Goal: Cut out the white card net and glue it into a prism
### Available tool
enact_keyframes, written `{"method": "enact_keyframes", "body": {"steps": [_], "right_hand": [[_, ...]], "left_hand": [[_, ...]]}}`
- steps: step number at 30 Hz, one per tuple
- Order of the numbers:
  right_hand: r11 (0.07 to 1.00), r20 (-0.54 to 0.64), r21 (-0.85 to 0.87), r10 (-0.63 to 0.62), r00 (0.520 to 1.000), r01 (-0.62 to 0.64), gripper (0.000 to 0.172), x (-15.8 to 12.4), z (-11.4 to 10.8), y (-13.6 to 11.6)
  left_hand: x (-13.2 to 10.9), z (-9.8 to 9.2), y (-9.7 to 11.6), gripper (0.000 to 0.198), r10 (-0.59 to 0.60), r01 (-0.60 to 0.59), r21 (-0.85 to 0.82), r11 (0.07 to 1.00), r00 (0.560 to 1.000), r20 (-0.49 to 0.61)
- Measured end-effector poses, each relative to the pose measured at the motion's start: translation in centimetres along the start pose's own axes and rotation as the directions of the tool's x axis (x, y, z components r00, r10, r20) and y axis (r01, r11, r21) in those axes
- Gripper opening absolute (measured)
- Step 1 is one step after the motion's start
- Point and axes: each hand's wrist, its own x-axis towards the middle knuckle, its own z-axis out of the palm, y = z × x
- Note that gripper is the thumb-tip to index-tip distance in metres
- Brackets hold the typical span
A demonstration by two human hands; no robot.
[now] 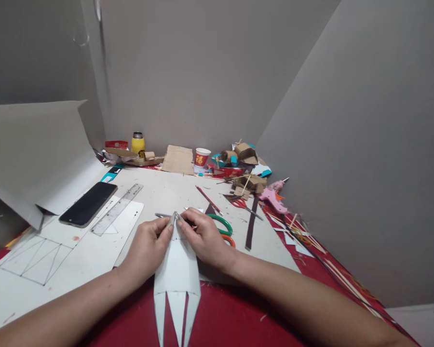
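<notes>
My left hand and my right hand meet at the middle of the table, both pinching the pointed far end of a long white cardboard piece. The piece runs toward me and ends in pointed strips near the bottom edge. Fingers of both hands are pressed together on the folded tip. Green-handled scissors and an orange handle lie just right of my right hand. A thin metal tool lies just beyond my left hand's fingers.
A black phone and clear ruler lie at left on white sheets with drawn lines. A pink glue gun, red pencil, paper cup, yellow bottle and cardboard scraps crowd the back. Thin sticks lie at right.
</notes>
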Motion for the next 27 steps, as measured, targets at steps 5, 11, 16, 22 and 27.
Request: {"method": "enact_keyframes", "body": {"steps": [5, 11, 16, 22, 27], "right_hand": [[1.0, 0.006, -0.018, 0.001, 1.0, -0.001, 0.021, 0.12, -0.16, 0.01], [0.999, 0.023, -0.004, 0.032, 0.999, -0.032, 0.023, 0.16, -0.29, -0.17], [0.999, 0.009, 0.041, 0.018, 1.0, -0.018, 0.022, 0.29, -0.49, -0.24], [0.987, -0.028, 0.137, 0.083, 0.996, -0.079, 0.014, 0.2, -0.36, -0.11], [0.976, -0.094, 0.188, 0.133, 0.987, -0.113, 0.013, -0.04, -0.17, 0.06]], "left_hand": [[0.15, 0.01, -0.31, 0.026, -0.03, 0.032, -0.048, 0.998, 0.998, 0.048], [0.13, 0.13, -0.22, 0.024, -0.051, 0.052, -0.021, 0.998, 0.998, 0.027], [0.08, 0.05, -0.06, 0.025, -0.011, 0.011, -0.02, 1.0, 1.0, -0.003], [-0.06, 0.02, 0.14, 0.024, 0.007, -0.007, -0.021, 1.0, 1.0, -0.021], [-0.11, 0.05, 0.0, 0.019, -0.018, 0.018, 0.004, 1.0, 0.999, -0.048]]}}
